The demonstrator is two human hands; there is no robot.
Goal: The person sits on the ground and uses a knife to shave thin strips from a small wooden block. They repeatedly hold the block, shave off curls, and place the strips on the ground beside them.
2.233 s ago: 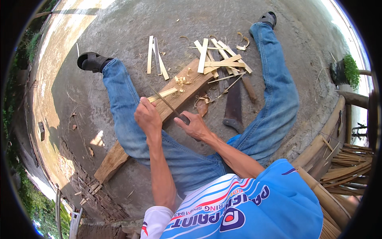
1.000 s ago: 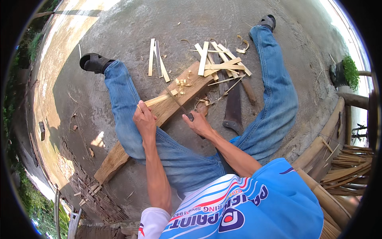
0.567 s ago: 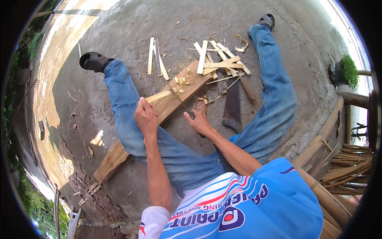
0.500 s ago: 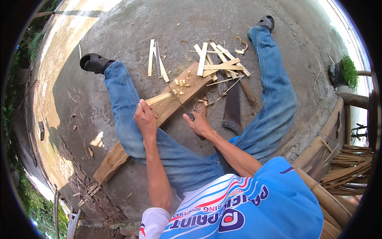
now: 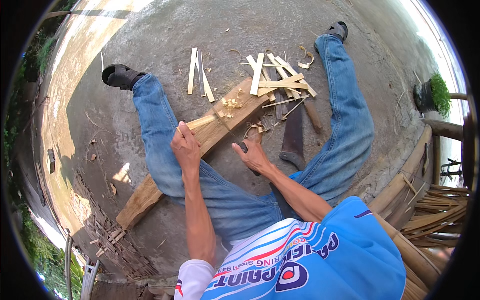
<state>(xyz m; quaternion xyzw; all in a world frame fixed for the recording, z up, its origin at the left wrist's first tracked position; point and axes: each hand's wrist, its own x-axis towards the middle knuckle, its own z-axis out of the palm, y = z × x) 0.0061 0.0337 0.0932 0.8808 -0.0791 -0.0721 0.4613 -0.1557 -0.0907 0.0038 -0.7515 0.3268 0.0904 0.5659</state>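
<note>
In my left hand (image 5: pixel 186 149), closed near my left thigh, is a pale wood or bamboo strip (image 5: pixel 202 121). Its far end lies over a thick wooden plank (image 5: pixel 137 202) that slants under my left leg. My right hand (image 5: pixel 254 154) is wrapped round the dark handle of a long, thin-bladed knife (image 5: pixel 243 147). The blade reaches up and left across the plank and meets the strip near its far end. Pale curled shavings (image 5: pixel 231 103) sit on the plank just beyond the blade. Thin shavings also cling beside my right fingers.
Several pale strips (image 5: pixel 280 85) lie piled past the plank's far end. A few more strips (image 5: pixel 192 71) lie to their left. A broad dark blade (image 5: pixel 293 132) and a wooden handle (image 5: pixel 313 117) rest inside my right leg. A potted plant (image 5: pixel 439 94) stands far right.
Almost nothing differs. The whole view has shifted very slightly, and both hands keep their hold on the strip and the knife.
</note>
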